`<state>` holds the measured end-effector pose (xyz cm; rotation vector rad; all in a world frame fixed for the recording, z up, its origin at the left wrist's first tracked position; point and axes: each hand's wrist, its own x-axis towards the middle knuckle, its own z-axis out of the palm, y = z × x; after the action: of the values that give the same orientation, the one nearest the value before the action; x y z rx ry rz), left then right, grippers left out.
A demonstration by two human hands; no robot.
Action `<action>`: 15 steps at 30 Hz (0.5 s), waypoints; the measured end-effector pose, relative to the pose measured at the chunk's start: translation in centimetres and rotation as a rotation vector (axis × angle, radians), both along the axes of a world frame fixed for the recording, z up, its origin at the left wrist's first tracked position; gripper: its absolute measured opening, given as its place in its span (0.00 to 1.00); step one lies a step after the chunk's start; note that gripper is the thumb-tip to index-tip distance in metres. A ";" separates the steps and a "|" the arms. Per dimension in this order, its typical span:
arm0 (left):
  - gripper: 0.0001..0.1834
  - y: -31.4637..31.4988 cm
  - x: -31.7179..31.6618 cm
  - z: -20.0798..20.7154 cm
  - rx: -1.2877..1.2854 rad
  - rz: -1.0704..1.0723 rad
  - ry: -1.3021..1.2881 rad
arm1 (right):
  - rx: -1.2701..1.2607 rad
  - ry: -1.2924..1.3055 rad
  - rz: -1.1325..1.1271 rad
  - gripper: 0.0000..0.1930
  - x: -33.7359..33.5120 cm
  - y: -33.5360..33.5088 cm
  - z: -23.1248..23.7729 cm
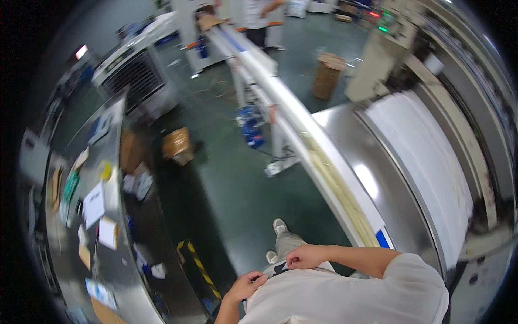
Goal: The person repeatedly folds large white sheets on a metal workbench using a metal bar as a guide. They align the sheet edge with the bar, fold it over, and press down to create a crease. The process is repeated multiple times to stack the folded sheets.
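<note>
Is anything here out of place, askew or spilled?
Papers lie scattered at mixed angles on the metal table at left, and an open cardboard box sits tilted on the green floor. Both hands, left hand and right hand, rest empty at the waist.

Your left hand rests at your waist with its fingers curled against the pale shirt, so you cannot tell whether its grip closes on anything. Your right hand pinches at a small dark thing at the waistband, too small to make out. The lower edge cuts off your left forearm and torso. Papers on the steel counter at your left are blurred beyond telling. The person far off loses head and shoulders to the top edge.
</note>
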<state>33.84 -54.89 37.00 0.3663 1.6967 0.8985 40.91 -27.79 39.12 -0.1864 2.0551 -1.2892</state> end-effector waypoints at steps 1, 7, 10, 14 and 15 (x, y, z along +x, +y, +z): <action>0.17 -0.8 0.0 -0.1 0.034 0.053 -0.038 | 0.026 0.017 0.061 0.12 -1.1 -0.3 -0.5; 0.17 -5.3 -1.1 -0.6 0.166 0.245 -0.151 | 0.002 -0.065 0.394 0.11 -9.0 -2.3 -1.8; 0.18 -7.4 -1.4 -2.1 0.227 0.306 -0.182 | 0.018 -0.015 0.600 0.11 -14.1 -4.5 -1.3; 0.20 -7.7 -3.2 -0.7 0.216 0.390 -0.236 | 0.046 -0.124 0.717 0.09 -19.8 -5.1 -2.0; 0.19 -7.8 -3.5 -0.2 0.205 0.400 -0.250 | 0.063 -0.131 0.758 0.09 -21.2 -5.5 -1.7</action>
<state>30.32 -62.66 36.76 0.0417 1.4720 1.3582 19.76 -33.29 37.46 -0.7478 1.6532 -0.7371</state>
